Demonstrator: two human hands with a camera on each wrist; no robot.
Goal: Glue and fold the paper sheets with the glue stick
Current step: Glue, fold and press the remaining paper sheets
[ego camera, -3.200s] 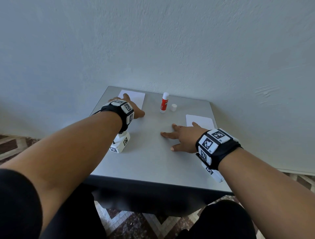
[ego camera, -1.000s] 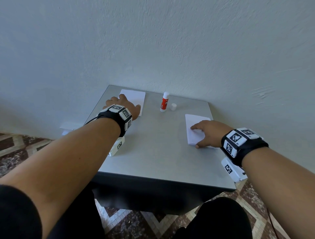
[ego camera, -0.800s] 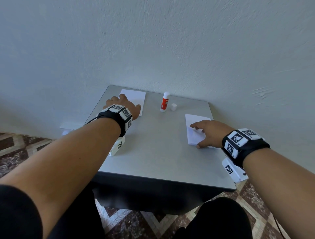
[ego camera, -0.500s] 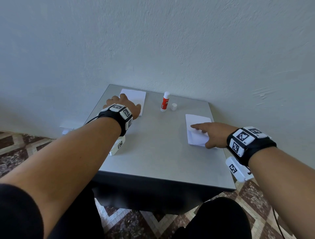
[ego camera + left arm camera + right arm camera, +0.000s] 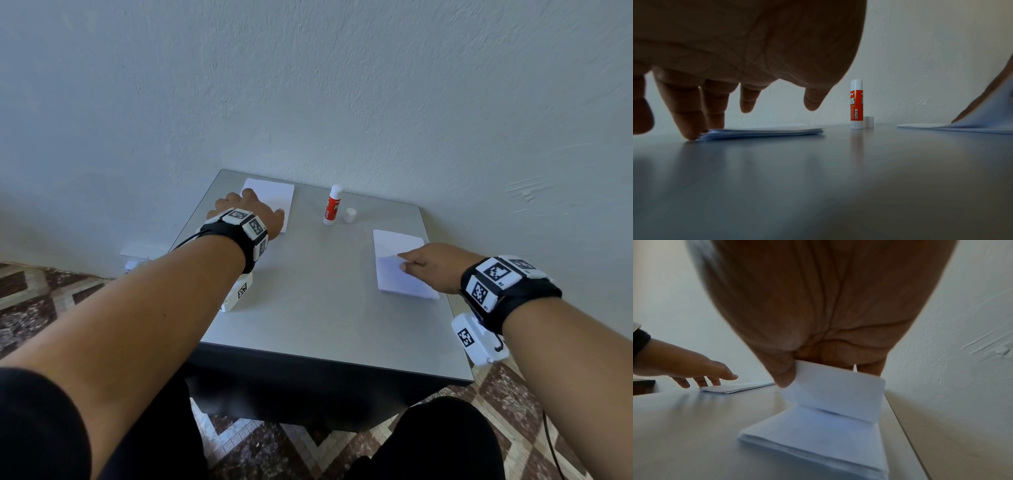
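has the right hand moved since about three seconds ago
Yes. The right hand has gone from the bare table out to the right-side paper stack, away from the glue stick, and pinches its top sheet.

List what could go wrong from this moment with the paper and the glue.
1. The right hand pinches only the top sheet of the right stack; nothing pins the sheets below, so they may drag or fan out.
2. The glue stick stands upright and uncapped, its cap beside it; a reaching hand could tip it, and the glue may dry.
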